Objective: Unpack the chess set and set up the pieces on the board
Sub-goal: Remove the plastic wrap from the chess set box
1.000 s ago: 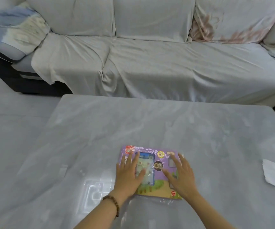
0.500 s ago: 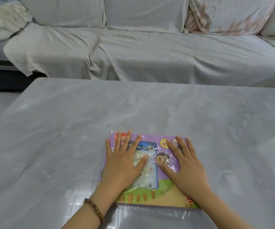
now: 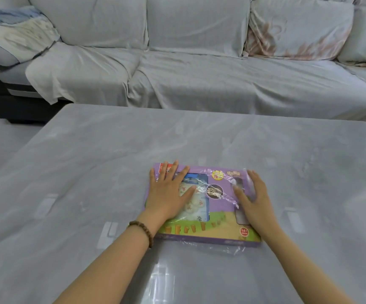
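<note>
Rightward across the lid, the right hand (image 3: 254, 199) has slid from the box's middle to its right edge, while the left hand (image 3: 169, 194) stays flat on the left half. Both hands lie spread, fingers straight and apart, pressing on the chess set box (image 3: 221, 208) without gripping it. The purple box lies flat near the middle of the table's (image 3: 103, 163) front edge, still sealed in clear film (image 3: 223, 246) that bunches along its near side. Through its window (image 3: 196, 205), pale round pieces with red marks show inside. A bead bracelet (image 3: 143, 231) circles the left wrist.
</note>
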A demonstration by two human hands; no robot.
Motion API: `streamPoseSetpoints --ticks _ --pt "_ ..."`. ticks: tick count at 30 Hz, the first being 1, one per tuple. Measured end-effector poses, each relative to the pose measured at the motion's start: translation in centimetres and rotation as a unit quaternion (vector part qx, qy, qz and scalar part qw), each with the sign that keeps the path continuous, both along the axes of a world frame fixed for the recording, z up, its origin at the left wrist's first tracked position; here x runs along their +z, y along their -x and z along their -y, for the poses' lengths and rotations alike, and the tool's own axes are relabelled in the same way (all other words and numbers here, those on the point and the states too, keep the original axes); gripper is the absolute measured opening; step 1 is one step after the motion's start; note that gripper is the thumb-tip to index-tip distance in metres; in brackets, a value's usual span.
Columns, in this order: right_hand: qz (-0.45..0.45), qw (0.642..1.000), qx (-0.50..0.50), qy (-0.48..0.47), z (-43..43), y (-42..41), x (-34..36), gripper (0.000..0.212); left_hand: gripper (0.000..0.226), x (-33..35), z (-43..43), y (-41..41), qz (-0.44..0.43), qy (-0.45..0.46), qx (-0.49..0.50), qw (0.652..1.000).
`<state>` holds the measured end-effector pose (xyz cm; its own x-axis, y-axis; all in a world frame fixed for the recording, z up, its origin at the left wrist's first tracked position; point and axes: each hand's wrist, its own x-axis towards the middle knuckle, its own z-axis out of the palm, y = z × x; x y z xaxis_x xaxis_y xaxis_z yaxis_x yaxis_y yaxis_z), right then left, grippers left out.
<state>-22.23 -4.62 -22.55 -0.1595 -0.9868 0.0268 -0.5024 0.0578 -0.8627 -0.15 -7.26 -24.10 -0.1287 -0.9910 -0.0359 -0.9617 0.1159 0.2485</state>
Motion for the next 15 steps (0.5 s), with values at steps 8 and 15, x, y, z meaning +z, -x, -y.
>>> streamPoseSetpoints --ticks 8,15 --pt "0.033 0.995 -0.019 -0.092 -6.4 2.5 -0.3 0.043 0.065 1.5 -3.8 -3.6 -0.291 -0.019 0.255 0.922" --pt "0.192 0.980 0.005 -0.060 -8.5 1.3 1.4 0.011 0.032 1.9 -7.5 -2.8 -0.422 -0.074 0.236 0.872"
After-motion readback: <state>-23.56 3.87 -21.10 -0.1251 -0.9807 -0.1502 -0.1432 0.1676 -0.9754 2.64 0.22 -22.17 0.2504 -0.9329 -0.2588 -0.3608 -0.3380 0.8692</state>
